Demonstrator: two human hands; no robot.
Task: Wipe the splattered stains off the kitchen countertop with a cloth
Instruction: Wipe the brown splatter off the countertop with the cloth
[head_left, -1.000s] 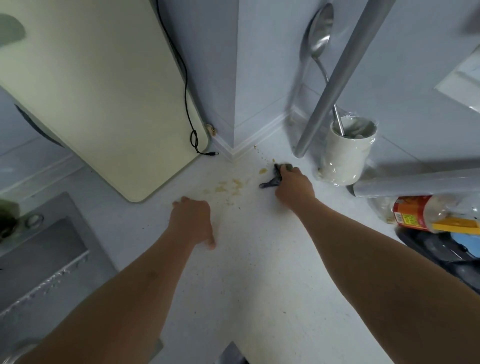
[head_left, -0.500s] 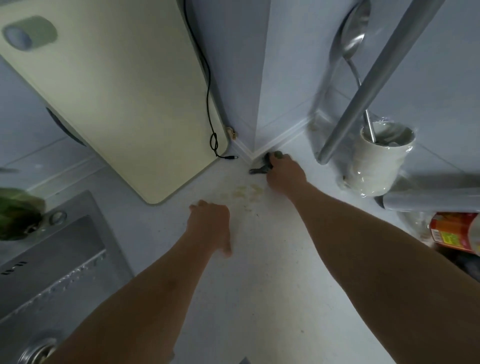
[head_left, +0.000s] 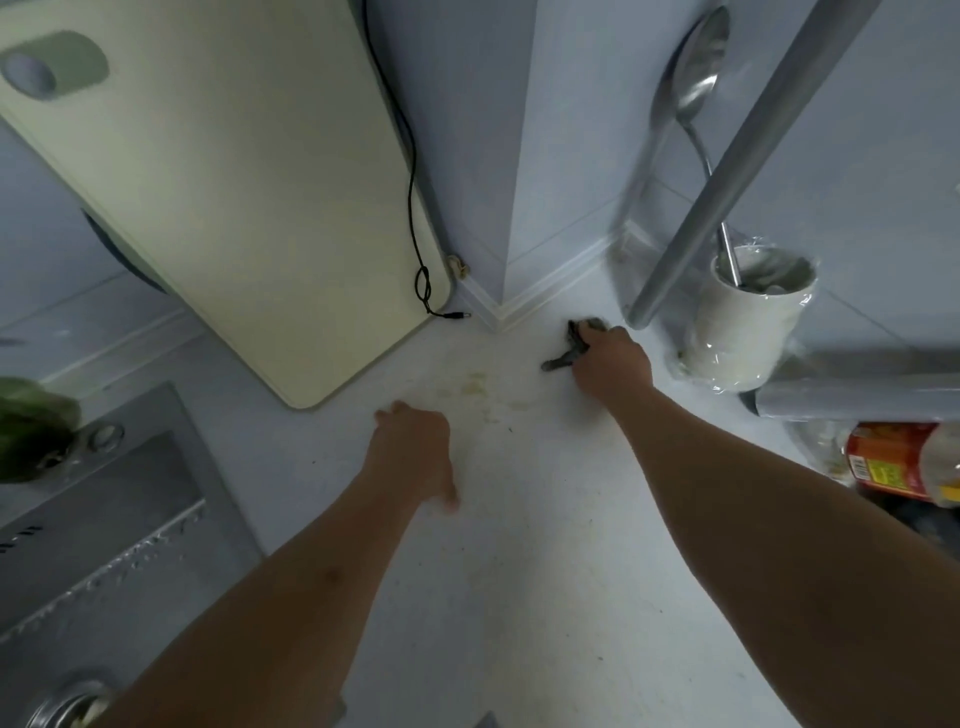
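Note:
My right hand (head_left: 613, 361) presses a dark grey cloth (head_left: 569, 349) onto the white countertop (head_left: 519, 545) near the wall corner; most of the cloth is hidden under the palm. Faint yellowish stains (head_left: 475, 387) lie on the counter to the left of the cloth, between my two hands. My left hand (head_left: 415, 452) rests flat on the counter, fingers loosely apart, holding nothing.
A pale green cutting board (head_left: 218, 176) leans on the wall at left, with a black cable (head_left: 421, 270) ending beside it. A steel sink (head_left: 98, 525) sits at lower left. A white utensil cup (head_left: 748, 322), a steel pipe (head_left: 737, 156) and a red-labelled bottle (head_left: 893, 462) stand at right.
My right hand has slid the cloth back and forth near the corner, and the yellow stains look fainter and more smeared than a second ago. The left hand has stayed planted.

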